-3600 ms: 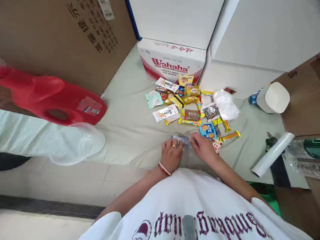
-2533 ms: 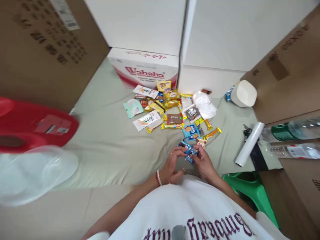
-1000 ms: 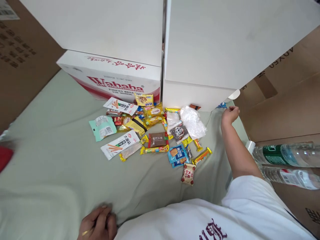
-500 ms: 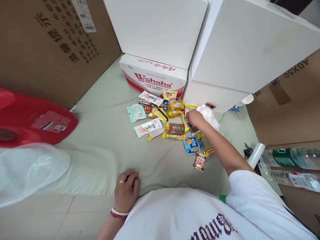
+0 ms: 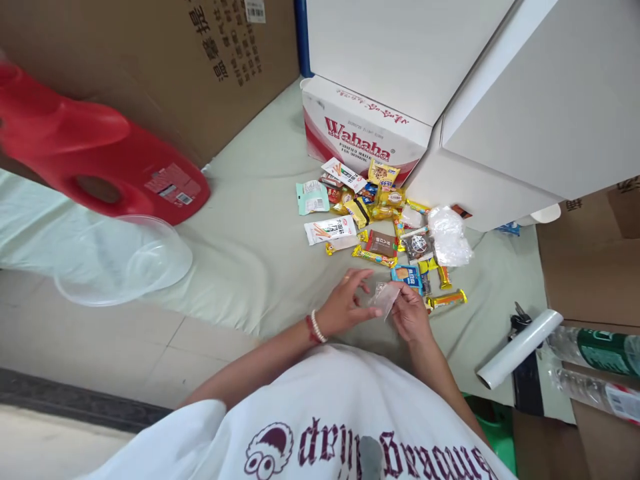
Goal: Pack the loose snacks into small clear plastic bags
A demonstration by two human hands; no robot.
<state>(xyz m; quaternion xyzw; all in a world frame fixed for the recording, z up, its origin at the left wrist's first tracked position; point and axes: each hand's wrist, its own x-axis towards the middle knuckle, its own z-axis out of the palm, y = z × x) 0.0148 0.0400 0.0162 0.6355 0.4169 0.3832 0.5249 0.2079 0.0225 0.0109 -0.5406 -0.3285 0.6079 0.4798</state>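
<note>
My right hand (image 5: 411, 315) pinches a small translucent plastic bag (image 5: 386, 297) in front of my body. My left hand (image 5: 346, 305), with a ring and a beaded bracelet, reaches toward the bag from the left, thumb and fingers apart. Whether its fingertips touch the bag I cannot tell. Just beyond the hands lies a blue snack packet (image 5: 407, 275), partly covered by my right hand. Farther back are a brown packet (image 5: 381, 244), a white snack packet (image 5: 330, 230), a yellow-wrapped stick (image 5: 374, 256) and several other wrapped snacks. A clump of clear plastic bags (image 5: 451, 235) lies right of them.
A Wahaha carton (image 5: 363, 137) and large white boxes (image 5: 500, 173) stand behind the snacks. At left are a red jug (image 5: 120, 147) and a clear plastic basin (image 5: 125, 260). A white roll (image 5: 520, 349), keys (image 5: 521, 318) and plastic bottles (image 5: 600, 350) lie at right.
My right hand has come back from the snack pile toward my body and now holds the small plastic bag. My left hand has risen from the cloth to meet it. The view has shifted.
</note>
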